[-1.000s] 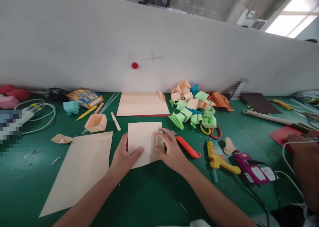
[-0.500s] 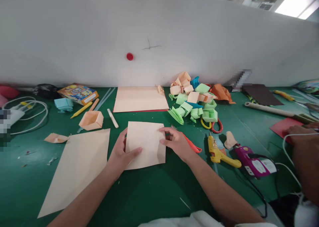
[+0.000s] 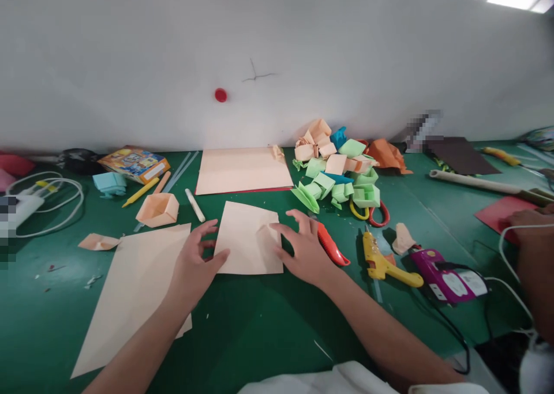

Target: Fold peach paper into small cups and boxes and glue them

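A small cream square of paper [image 3: 249, 241] lies on the green table between my two hands. My left hand [image 3: 197, 261] is at its left edge, fingers spread, thumb tip by the lower left side. On the opposite side, my right hand [image 3: 305, 247] has its fingers apart, with fingertips over or at the paper's right edge; I cannot tell if they touch it. A larger cream sheet [image 3: 130, 290] lies partly beneath my left hand and forearm. Just right of my right hand is a red-handled tool [image 3: 332, 245], perhaps a cutter.
Behind lie a cream sheet stack [image 3: 242, 172] and a pile of folded green and peach papers [image 3: 333, 172]. At right are scissors [image 3: 378, 215], a yellow glue gun [image 3: 383, 261] and a purple device [image 3: 448, 276]. A peach paper box [image 3: 158, 209] stands left; another person's hand [image 3: 530, 221] shows far right.
Both hands have loosened from the square paper and their fingers have spread. The paper now lies flatter, slightly farther from me. My left hand has shifted left.
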The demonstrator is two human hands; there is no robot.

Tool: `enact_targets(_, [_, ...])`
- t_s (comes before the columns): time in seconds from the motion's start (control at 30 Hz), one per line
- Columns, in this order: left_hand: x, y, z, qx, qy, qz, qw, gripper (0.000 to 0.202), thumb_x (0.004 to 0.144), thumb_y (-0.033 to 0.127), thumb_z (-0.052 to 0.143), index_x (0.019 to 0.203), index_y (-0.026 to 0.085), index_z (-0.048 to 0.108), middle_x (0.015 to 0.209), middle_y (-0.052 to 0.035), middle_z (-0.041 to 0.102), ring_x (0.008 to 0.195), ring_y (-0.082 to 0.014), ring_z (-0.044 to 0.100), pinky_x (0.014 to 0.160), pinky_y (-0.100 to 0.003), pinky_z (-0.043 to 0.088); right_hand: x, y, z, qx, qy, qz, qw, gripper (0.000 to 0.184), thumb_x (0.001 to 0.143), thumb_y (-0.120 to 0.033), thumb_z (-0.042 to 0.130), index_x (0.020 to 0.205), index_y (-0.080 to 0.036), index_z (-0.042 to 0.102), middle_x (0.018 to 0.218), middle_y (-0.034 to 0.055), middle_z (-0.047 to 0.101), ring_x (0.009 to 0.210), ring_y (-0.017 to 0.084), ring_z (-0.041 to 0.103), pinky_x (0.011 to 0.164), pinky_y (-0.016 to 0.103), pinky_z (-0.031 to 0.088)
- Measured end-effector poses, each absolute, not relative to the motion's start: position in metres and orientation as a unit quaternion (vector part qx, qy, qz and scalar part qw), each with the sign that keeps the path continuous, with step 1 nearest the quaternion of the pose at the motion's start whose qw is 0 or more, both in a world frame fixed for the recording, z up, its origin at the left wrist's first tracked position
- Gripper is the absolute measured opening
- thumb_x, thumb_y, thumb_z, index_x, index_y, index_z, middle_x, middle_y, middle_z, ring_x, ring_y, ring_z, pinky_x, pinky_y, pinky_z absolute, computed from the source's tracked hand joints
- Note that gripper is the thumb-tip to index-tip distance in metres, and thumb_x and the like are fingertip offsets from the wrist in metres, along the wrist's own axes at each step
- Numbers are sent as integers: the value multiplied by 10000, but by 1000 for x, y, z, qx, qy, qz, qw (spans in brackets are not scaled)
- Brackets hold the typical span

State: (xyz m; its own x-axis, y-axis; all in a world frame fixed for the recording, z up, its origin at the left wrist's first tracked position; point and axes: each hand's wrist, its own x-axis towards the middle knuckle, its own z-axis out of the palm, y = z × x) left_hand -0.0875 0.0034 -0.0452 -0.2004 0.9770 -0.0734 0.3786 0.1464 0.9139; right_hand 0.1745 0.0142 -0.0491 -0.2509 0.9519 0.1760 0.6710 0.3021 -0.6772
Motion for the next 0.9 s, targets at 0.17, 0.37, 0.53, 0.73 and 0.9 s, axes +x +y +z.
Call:
enact_targets(0.17, [-83,-3,-42,548,655,402,330,625,745,390,755,1347,310,607,1470,-104,480,1092,-256,657,733,-327,629,165,1,-40,-401,-879,201,161,708,842,-469,740,1489,-332,488,1608,113,357,1440,407,313,1142,635,304])
enact_targets(0.37, [-92,-1,-37,545,605,386,433,262,761,333,655,959,251,804,1498,-68,520,1150,-317,650,681,-325,632,162,3,-45,-364,-899,189,151,376,1014,-287,514,1376,-253,610,1525,67,535,1419,271,442,1182,505,328])
enact_targets(0.53, [-113,10,-37,697,588,286,293,360,751,256,610,1062,278,790,1591,-76,398,1167,-333,617,789,-431,630,174,10,-47,-335,-903,219,156,328,1039,-320,488,1283,-241,692,1519,65,546,1454,261,433,1202,488,348])
enact_targets(0.73, [-122,11,-36,877,449,172,29,305,877,219,603,1040,397,790,1553,-21,492,1366,-380,482,1101,-615,384,183,14,-43,-317,-889,269,192,269,970,-287,616,1211,-264,734,1449,61,615,1415,264,489,1202,510,349])
enact_targets(0.9, [-110,8,-39,903,375,183,100,272,942,203,551,1032,339,769,1167,-35,766,1080,-223,696,972,-406,461,180,9,-37,-271,-900,260,219,577,854,-330,760,1407,-294,599,1451,64,609,1384,263,506,1197,480,340])
